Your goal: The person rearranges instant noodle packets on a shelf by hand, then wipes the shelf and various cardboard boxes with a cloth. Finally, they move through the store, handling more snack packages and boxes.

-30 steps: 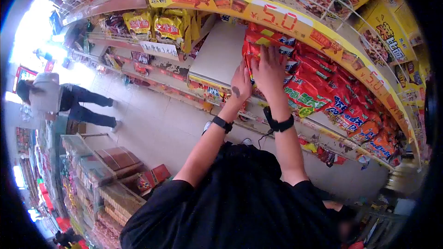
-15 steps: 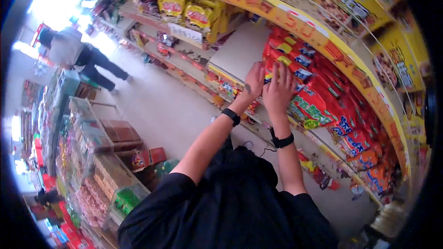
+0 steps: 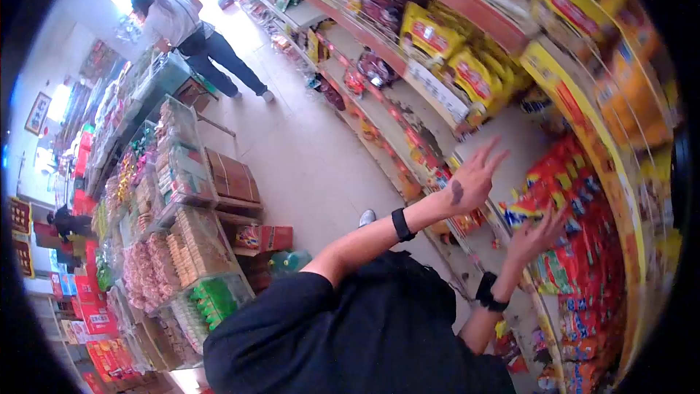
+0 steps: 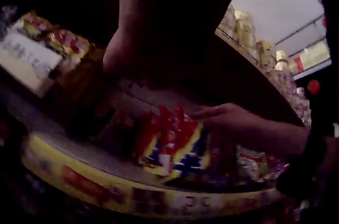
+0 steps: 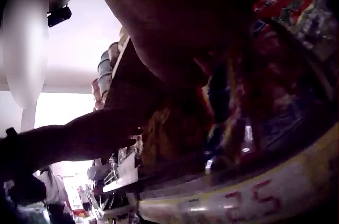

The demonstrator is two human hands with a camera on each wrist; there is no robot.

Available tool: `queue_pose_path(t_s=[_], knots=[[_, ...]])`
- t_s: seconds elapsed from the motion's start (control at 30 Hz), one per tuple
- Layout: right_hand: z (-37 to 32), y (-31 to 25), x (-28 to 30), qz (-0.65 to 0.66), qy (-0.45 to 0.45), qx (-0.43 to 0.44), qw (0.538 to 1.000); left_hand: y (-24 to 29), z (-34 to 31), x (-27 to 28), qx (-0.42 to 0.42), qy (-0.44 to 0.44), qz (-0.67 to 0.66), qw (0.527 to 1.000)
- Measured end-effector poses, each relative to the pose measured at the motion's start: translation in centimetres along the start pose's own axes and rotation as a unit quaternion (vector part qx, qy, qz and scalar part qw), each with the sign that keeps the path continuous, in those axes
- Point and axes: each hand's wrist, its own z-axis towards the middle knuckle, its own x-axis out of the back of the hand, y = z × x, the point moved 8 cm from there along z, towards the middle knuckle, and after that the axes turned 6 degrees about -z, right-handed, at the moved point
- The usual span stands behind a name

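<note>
My left hand (image 3: 474, 179) hovers at the front of the shelf board (image 3: 510, 142), fingers spread and nothing in them. To its right, my right hand (image 3: 538, 235) has its fingers extended beside the red packets (image 3: 583, 241), which stand in a long row along the shelf. From the left wrist, the right hand (image 4: 228, 117) reaches over the end of several red packets (image 4: 172, 142) with blue and yellow corners. Packets (image 5: 233, 102) also show darkly in the right wrist view, where much of the right hand is in shadow.
Yellow packets (image 3: 430, 33) stand further left behind a white handwritten label (image 3: 437, 91). A yellow price strip (image 3: 583, 124) edges the shelf above. Across the aisle floor (image 3: 321, 146) are stacked clear bins (image 3: 211, 248) and a cardboard box (image 3: 232, 175). A person (image 3: 197, 36) stands far off.
Both hands were together at the left end of the red packets. The left hand has come away leftward, and the right hand has lifted off slightly. The view has turned left.
</note>
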Motion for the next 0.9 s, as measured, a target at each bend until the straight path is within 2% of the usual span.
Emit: queue_pose_path(t_s=[0.03,0.1,0.13,0.17,0.23,0.27,0.3,0.43,0.5,0.53,0.63,0.73,0.9], knots=[[0.9,-2.3,1.1,0.019,0.036,-0.031,0.999,-1.0,0.9,2.9,-0.001,0.007,0.003,1.000],[2.1,-8.8,0.9,0.050,0.003,-0.032,0.998,-2.8,2.1,9.8,-0.013,0.146,0.056,0.988],[2.9,-12.0,-0.2,0.052,-0.038,0.000,0.998,-2.8,3.2,12.8,-0.060,0.188,0.060,0.979],[3.7,-14.6,-1.5,0.053,-0.079,0.030,0.995,-3.7,4.6,14.8,-0.058,0.188,0.060,0.979],[7.3,-17.8,-3.0,0.070,-0.068,0.048,0.994,-5.0,7.1,16.4,-0.088,0.153,0.120,0.977],[9.5,-18.9,-3.4,0.077,-0.031,0.048,0.995,-6.2,7.8,16.9,-0.085,0.156,0.123,0.976],[11.3,-19.7,-4.0,0.083,0.005,0.047,0.995,-7.5,8.5,16.3,-0.090,0.123,0.160,0.975],[16.1,-19.8,-9.3,0.069,0.044,0.058,0.995,-12.3,7.9,13.9,-0.096,0.035,0.240,0.965],[16.4,-19.4,-14.2,-0.025,-0.040,0.076,0.996,-13.5,7.6,13.6,-0.078,0.011,0.219,0.973],[16.1,-20.0,-13.9,0.000,0.008,0.063,0.998,-13.8,7.3,13.3,-0.084,0.020,0.222,0.971],[15.8,-19.9,-14.3,0.014,0.021,0.037,0.999,-13.8,6.9,13.7,-0.091,0.023,0.217,0.972],[16.0,-19.5,-14.5,0.025,0.040,0.028,0.998,-14.1,7.1,13.6,-0.093,-0.019,0.195,0.976],[16.1,-19.3,-13.9,0.035,0.045,0.033,0.998,-14.5,7.0,13.0,-0.105,0.008,0.223,0.969]])
